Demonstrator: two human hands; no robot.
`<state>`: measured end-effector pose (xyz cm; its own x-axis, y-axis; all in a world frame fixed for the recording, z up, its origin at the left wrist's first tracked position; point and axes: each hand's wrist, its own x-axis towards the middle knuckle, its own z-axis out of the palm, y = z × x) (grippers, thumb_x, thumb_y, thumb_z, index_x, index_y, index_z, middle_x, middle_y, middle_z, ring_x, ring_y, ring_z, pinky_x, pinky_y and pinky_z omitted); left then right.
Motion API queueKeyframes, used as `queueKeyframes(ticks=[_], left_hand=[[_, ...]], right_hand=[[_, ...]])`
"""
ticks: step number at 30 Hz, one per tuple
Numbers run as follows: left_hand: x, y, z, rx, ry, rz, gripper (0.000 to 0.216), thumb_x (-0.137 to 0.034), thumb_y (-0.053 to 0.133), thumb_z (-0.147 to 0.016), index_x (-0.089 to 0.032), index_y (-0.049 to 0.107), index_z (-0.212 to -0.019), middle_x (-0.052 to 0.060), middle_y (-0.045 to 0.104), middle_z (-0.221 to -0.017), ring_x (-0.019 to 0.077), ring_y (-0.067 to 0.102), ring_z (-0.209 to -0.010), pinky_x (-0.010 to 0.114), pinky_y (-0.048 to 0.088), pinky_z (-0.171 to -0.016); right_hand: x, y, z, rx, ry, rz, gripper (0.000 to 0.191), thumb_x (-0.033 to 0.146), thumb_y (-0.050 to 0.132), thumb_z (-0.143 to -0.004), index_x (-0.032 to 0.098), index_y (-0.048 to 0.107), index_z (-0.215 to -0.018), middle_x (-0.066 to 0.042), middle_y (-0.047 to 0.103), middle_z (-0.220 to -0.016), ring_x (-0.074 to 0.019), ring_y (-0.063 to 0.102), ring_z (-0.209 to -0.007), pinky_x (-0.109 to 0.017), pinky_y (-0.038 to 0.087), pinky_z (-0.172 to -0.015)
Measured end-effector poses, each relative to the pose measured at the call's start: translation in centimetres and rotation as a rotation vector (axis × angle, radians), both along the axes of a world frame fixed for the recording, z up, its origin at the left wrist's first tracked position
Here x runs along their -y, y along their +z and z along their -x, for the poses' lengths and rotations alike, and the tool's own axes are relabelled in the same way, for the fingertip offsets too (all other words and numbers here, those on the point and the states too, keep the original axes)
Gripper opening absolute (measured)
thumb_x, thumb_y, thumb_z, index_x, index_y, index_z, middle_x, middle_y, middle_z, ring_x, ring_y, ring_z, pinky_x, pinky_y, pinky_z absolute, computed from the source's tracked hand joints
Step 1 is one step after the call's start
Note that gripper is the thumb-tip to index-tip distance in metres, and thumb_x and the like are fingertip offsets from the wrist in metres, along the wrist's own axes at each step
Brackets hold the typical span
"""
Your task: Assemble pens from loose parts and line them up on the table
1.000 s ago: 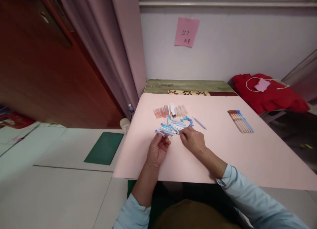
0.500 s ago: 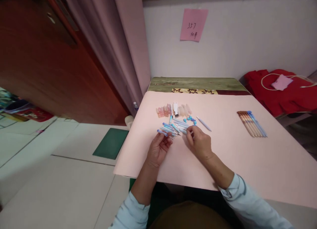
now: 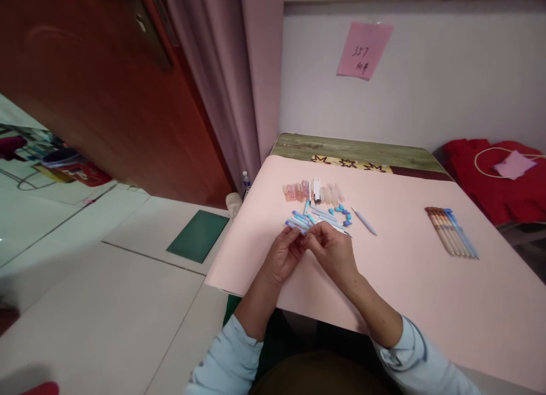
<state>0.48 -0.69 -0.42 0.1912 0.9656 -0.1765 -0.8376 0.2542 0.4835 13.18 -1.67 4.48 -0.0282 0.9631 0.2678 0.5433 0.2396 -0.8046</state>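
Your left hand [image 3: 285, 256] pinches a blue pen barrel [image 3: 294, 225] between thumb and fingers, its end sticking out toward 10 o'clock, just beyond the thumb. Your right hand [image 3: 333, 251] is up against the left fingertips at the barrel's 4 o'clock end; can't tell if it's pinching anything, fingertips hidden. Loose pen parts [image 3: 326, 215] sit just past both hands, 12 to 1 o'clock. From your right hand: blue caps [image 3: 344, 210] near 12:30, single pen [image 3: 364, 221] at 1:30, pen row [image 3: 452, 233] well apart at 3.
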Motion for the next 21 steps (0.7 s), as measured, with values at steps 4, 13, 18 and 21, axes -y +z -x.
queueKeyframes(ticks=[4, 13, 18, 21], left_hand=[[0.0, -0.3, 0.1, 0.018, -0.002, -0.005, 0.014, -0.015, 0.074, -0.078, -0.011, 0.069, -0.091, 0.003, 0.069, -0.083, 0.0094, 0.062, -0.072, 0.022, 0.049, -0.073], [0.0, -0.8, 0.4, 0.068, -0.02, 0.041, 0.009, -0.016, 0.072, -0.079, -0.01, 0.07, -0.085, 0.005, 0.071, -0.081, 0.013, 0.065, -0.074, 0.026, 0.05, -0.074], [0.0, -0.1, 0.6, 0.084, -0.034, 0.084, 0.01, -0.017, 0.074, -0.077, -0.01, 0.067, -0.081, 0.003, 0.067, -0.073, 0.0095, 0.06, -0.063, 0.023, 0.05, -0.066], [-0.1, 0.3, 0.7, 0.066, -0.021, 0.113, 0.013, -0.019, 0.075, -0.077, -0.011, 0.067, -0.083, 0.004, 0.069, -0.076, 0.009, 0.058, -0.06, 0.023, 0.051, -0.062]], right_hand=[[0.2, 0.5, 0.3, 0.053, -0.003, -0.04, 0.005, 0.022, 0.06, -0.08, 0.022, 0.06, -0.074, 0.004, 0.067, -0.063, -0.0118, 0.061, -0.053, -0.022, 0.046, -0.058], [-0.4, 0.5, 0.9, -0.091, 0.108, 0.084, 0.014, 0.035, 0.063, -0.085, 0.022, 0.06, -0.08, 0.002, 0.067, -0.065, -0.013, 0.063, -0.055, -0.023, 0.049, -0.056], [-1.1, 0.1, 0.6, -0.119, 0.108, 0.131, 0.024, 0.044, 0.068, -0.081, 0.021, 0.061, -0.077, 0.003, 0.064, -0.058, -0.0127, 0.059, -0.052, -0.022, 0.045, -0.052], [-1.8, -0.2, -1.8, -0.079, 0.016, 0.07, 0.031, 0.05, 0.063, -0.084, 0.02, 0.064, -0.075, 0.003, 0.062, -0.058, -0.0119, 0.055, -0.051, -0.022, 0.042, -0.051]])
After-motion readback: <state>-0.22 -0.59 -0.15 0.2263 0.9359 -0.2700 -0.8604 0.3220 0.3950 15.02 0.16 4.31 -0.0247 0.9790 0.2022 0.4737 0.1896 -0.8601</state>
